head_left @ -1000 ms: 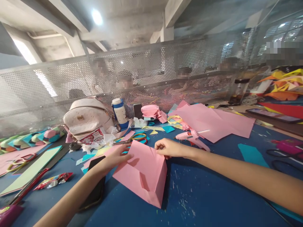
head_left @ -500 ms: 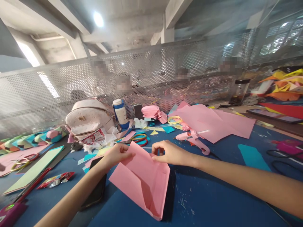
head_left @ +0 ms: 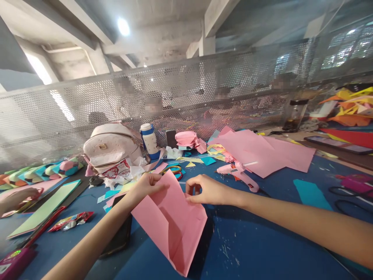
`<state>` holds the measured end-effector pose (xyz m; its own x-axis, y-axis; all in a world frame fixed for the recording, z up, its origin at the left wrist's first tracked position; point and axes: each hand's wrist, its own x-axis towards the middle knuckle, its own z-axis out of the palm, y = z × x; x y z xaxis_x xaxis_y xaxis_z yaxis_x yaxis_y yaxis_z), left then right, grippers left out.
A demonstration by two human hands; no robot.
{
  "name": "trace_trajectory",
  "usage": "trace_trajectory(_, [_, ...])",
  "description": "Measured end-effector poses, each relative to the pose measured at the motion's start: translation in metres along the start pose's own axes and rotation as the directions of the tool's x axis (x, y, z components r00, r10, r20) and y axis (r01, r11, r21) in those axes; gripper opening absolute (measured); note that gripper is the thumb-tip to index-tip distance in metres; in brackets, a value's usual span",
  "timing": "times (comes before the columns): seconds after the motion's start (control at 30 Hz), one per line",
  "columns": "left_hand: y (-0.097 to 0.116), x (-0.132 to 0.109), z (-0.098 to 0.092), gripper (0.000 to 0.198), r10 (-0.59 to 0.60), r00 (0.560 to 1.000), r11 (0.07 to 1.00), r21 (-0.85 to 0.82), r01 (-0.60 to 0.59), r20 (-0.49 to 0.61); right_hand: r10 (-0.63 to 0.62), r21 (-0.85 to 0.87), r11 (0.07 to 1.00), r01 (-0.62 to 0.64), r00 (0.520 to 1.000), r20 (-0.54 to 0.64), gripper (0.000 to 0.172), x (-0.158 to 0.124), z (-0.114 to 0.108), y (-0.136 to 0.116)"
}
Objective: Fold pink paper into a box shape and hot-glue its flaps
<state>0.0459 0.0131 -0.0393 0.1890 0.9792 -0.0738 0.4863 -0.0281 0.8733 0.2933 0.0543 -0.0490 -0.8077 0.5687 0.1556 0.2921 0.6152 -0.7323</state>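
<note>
Screen [head_left: 26,124]: one, perforated metal, round holes. Table [head_left: 250,245]: one, flat blue top, pale scuffs. Folded paper [head_left: 177,225]: one, pink, creased, flaps angled up, at near centre of table between two hands. Left hand [head_left: 147,187]: thumb and fingers clamped on its upper left edge. Right hand [head_left: 206,189]: pinching its upper right edge. Glue gun [head_left: 239,174]: one, pink, beyond right hand.

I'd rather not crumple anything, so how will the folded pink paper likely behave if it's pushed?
The folded pink paper is probably light, looking thin at its edges. Its raised left flap, standing away from the panel behind, will likely bend easily. The visible creases may add a little stiffness.
</note>
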Motion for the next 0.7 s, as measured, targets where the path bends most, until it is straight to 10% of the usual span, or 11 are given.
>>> trace_trajectory(0.7, [0.031,-0.009,0.003,0.044,0.213,0.972,0.977,-0.042,-0.21,0.096,0.015,0.079,0.997,-0.023,0.995,0.101,0.021,-0.004,0.009,-0.006])
